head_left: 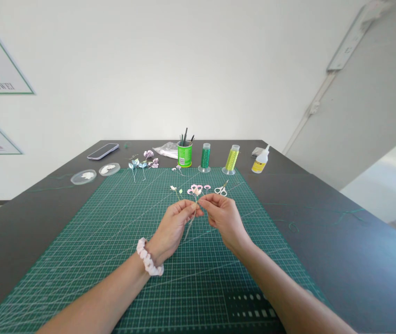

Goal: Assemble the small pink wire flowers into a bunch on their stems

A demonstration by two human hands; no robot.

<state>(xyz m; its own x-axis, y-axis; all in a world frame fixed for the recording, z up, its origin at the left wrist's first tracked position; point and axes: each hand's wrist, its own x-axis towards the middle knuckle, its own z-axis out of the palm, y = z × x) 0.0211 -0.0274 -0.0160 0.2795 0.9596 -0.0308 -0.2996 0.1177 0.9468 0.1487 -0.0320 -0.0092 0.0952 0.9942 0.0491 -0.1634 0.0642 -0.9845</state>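
Observation:
Over the middle of the green cutting mat [107, 260], my left hand [176, 225] is closed in a pinch on the stem of a small pale pink flower [197, 191]. Thin stem ends hang down below its fingers. My right hand [223, 218] has thumb and forefinger pressed together at the same stem, just under the petals; whether it grips the stem or a fine thread, I cannot tell. Right behind the fingertips lie pink petal loops [207, 187], a white bud on a stem [173, 188] and white-handled scissors [221, 190].
Behind the mat stand a green can of tools [184, 155], a green thread spool [205, 157], a yellow-green spool [231, 158] and a glue bottle [260, 161]. At the left are blue flowers [134, 164], two shallow dishes [83, 176] and a phone [103, 151]. Loose green threads [292, 226] lie right.

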